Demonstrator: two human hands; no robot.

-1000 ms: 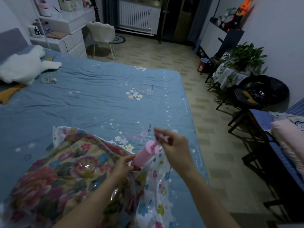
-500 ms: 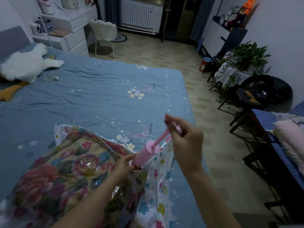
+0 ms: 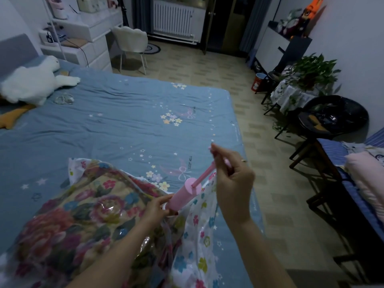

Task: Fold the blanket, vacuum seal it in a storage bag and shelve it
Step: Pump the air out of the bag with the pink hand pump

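Observation:
A folded floral blanket (image 3: 68, 221) lies inside a clear storage bag (image 3: 199, 235) printed with small flowers, at the near edge of the blue bed (image 3: 116, 125). A pink hand pump (image 3: 182, 194) stands tilted on the bag, its base against the bag's valve. My left hand (image 3: 155, 208) grips the pump's base. My right hand (image 3: 232, 179) holds the pump's handle, and the thin pink rod is drawn out of the cylinder.
A white plush toy (image 3: 31, 84) and a small clear object (image 3: 64, 99) lie at the bed's head. A white chair (image 3: 131, 42) and dresser stand beyond. Right of the bed are tiled floor, a plant table (image 3: 301, 88), a black round chair (image 3: 334, 117) and a blue bench with pink bedding (image 3: 365, 179).
My right hand has pulled the pump's handle up and to the right, so more of the rod shows. My left hand has stayed on the pump's base.

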